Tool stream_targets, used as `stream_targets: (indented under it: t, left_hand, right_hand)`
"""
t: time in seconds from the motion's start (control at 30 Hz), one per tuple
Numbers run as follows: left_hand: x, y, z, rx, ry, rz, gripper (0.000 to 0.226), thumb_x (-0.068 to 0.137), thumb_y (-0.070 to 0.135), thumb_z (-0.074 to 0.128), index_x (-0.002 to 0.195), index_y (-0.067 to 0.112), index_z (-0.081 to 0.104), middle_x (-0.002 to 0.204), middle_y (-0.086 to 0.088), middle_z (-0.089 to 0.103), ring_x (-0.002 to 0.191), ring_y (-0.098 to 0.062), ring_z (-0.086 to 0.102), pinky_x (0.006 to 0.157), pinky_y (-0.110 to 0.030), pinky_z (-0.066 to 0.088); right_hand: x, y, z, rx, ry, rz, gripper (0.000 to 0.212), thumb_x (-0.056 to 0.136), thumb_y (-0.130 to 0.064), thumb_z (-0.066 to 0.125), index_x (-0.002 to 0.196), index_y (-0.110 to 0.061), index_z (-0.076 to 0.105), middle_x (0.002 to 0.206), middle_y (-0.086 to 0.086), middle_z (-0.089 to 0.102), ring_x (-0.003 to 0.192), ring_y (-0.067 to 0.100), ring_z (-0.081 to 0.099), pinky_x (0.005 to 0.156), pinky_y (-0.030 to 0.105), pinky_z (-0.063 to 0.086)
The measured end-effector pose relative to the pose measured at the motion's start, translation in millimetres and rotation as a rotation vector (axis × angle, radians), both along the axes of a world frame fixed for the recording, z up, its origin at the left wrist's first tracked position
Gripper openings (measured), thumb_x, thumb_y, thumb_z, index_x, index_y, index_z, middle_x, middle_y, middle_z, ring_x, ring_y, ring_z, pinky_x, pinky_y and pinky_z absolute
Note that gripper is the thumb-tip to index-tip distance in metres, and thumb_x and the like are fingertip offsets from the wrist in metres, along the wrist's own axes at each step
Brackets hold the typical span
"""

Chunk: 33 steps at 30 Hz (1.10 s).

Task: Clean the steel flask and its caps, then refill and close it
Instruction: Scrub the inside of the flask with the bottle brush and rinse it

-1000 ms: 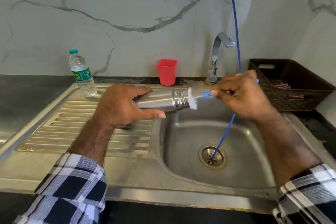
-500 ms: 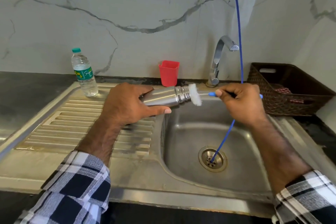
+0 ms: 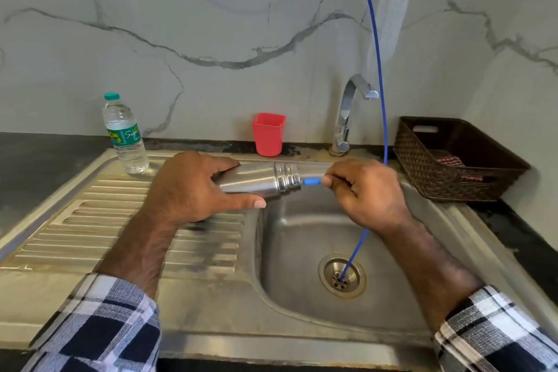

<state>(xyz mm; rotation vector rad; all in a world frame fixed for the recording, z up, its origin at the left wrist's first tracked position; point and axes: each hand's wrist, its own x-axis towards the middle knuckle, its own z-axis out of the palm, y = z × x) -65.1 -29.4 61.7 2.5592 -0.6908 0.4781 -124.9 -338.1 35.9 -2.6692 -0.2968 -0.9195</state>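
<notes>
My left hand (image 3: pixel 193 187) grips the steel flask (image 3: pixel 256 181), holding it on its side over the left rim of the sink basin, threaded mouth pointing right. My right hand (image 3: pixel 368 190) is closed on the blue handle of a bottle brush (image 3: pixel 312 181). The brush's white head is out of sight inside the flask's mouth; only a short blue piece shows between my fingers and the mouth. No caps are visible.
A steel sink (image 3: pixel 302 326) with a ribbed drainboard at left lies below. A blue tube (image 3: pixel 379 69) hangs from above into the drain (image 3: pixel 342 276). A water bottle (image 3: pixel 125 136), red cup (image 3: pixel 268 133), tap (image 3: pixel 347 118) and brown basket (image 3: pixel 447 178) stand along the back.
The white brush head was outside the flask's mouth; my right hand has pushed it left into the flask, out of sight.
</notes>
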Motion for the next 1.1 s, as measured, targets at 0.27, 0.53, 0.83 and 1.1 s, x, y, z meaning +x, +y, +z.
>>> stream_targets:
  t: [0.27, 0.53, 0.83, 1.1]
  left_hand:
    - [2.4, -3.9, 1.0, 0.219, -0.07, 0.1, 0.111, 0.042, 0.113, 0.052, 0.125, 0.043, 0.074, 0.109, 0.015, 0.08, 0.095, -0.014, 0.073, 0.09, -0.032, 0.057]
    - [-4.0, -0.6, -0.1, -0.002, -0.057, 0.031, 0.093, 0.049, 0.106, 0.062, 0.113, 0.04, 0.079, 0.086, 0.02, 0.078, 0.074, -0.004, 0.07, 0.074, -0.032, 0.061]
    - [-4.9, -4.2, 6.0, 0.135, -0.158, 0.077, 0.097, 0.049, 0.108, 0.061, 0.115, 0.039, 0.079, 0.091, 0.016, 0.079, 0.079, -0.01, 0.072, 0.078, -0.03, 0.059]
    - [-7.8, -4.2, 3.9, 0.021, -0.144, 0.027, 0.086, 0.056, 0.102, 0.066, 0.108, 0.034, 0.078, 0.083, 0.016, 0.075, 0.07, -0.006, 0.068, 0.066, -0.028, 0.058]
  right_hand:
    - [-0.5, 7.6, -9.4, 0.292, 0.411, -0.101, 0.029, 0.096, -0.051, 0.069, 0.079, -0.027, 0.073, 0.068, -0.011, 0.066, 0.064, 0.005, 0.057, 0.065, 0.029, 0.046]
    - [-1.4, -5.7, -4.9, 0.012, -0.126, -0.144, 0.038, 0.094, -0.059, 0.063, 0.077, -0.026, 0.075, 0.066, -0.009, 0.066, 0.063, 0.014, 0.06, 0.063, 0.032, 0.044]
    - [3.0, -1.7, -12.4, 0.34, 0.304, -0.129, 0.035, 0.095, -0.058, 0.063, 0.078, -0.029, 0.072, 0.068, -0.01, 0.067, 0.064, 0.008, 0.061, 0.074, 0.035, 0.05]
    - [4.8, 14.6, -9.9, 0.134, 0.019, -0.181, 0.038, 0.099, -0.045, 0.061, 0.076, -0.017, 0.072, 0.065, -0.005, 0.063, 0.063, 0.02, 0.058, 0.059, 0.033, 0.039]
